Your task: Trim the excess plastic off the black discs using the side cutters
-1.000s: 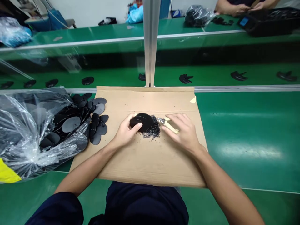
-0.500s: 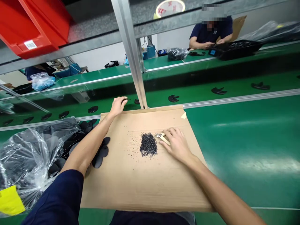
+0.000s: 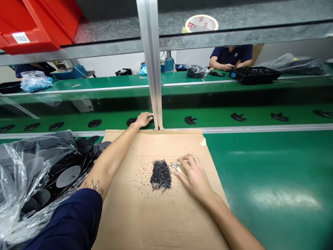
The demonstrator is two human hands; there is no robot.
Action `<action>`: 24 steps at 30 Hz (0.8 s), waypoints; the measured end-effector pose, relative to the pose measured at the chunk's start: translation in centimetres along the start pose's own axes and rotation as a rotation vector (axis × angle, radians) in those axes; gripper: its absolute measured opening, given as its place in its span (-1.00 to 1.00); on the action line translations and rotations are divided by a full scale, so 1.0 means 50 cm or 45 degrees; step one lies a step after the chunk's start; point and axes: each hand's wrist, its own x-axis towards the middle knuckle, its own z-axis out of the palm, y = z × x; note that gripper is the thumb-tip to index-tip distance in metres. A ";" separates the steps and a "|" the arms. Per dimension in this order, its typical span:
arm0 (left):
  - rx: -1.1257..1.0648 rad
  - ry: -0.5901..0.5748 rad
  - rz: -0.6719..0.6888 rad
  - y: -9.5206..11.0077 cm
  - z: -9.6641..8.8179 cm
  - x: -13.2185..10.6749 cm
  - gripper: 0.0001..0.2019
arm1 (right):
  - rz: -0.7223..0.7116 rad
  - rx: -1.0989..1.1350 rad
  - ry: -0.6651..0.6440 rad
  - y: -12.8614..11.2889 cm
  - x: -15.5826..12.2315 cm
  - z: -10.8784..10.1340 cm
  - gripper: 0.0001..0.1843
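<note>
My left hand is stretched out over the green belt beside the metal post. Its fingers are closed at a dark flat piece, which the fingers and post partly hide. Another black piece lies by that wrist. In my right hand is a pair of light-handled nippers, resting on the cardboard sheet. The jaws point left at a heap of small black clippings, with loose bits scattered around it.
On the left, a clear plastic bag spills black rounded flat pieces. More black pieces lie spaced along the belt. A metal post and a shelf with a red bin stand ahead. Across the belt sits a co-worker.
My left hand has moved right along the belt to the piece beside the post. My right hand keeps the nippers by the heap. The camera view has levelled.
</note>
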 end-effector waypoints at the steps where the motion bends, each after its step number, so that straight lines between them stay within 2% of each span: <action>1: -0.024 -0.005 -0.022 0.014 0.014 0.006 -0.78 | -0.005 0.006 0.000 0.000 0.001 -0.002 -0.68; 4: -0.090 0.037 -0.124 0.041 0.036 0.008 -0.84 | -0.007 0.019 -0.001 -0.003 0.004 -0.010 -0.68; 7: -0.183 0.136 -0.199 0.042 0.027 -0.011 -0.87 | -0.004 0.022 -0.002 -0.006 0.005 -0.014 -0.68; 13: -0.495 0.459 -0.308 0.026 -0.053 -0.053 -0.69 | -0.023 0.068 0.064 -0.003 0.005 -0.013 -0.70; 16: -0.622 0.623 -0.377 0.026 -0.097 -0.084 -0.68 | -0.013 0.291 0.190 -0.014 0.010 -0.018 -0.67; 18: -0.704 0.665 -0.368 0.032 -0.112 -0.130 -0.74 | 0.066 0.570 0.260 -0.028 0.016 -0.023 -0.66; 19: -0.753 0.660 -0.330 0.039 -0.112 -0.163 -0.79 | 0.116 0.741 0.236 -0.036 0.019 -0.025 -0.64; 21: -1.109 0.569 0.050 0.067 -0.095 -0.245 -0.89 | 0.300 1.134 0.112 -0.051 0.026 -0.027 -0.56; 22: -1.215 0.450 0.258 0.086 -0.079 -0.291 -0.86 | 0.388 1.327 0.003 -0.057 0.029 -0.028 -0.51; 24: -1.297 0.180 0.491 0.127 -0.039 -0.380 -0.78 | 0.508 1.614 -0.158 -0.065 0.033 -0.029 -0.37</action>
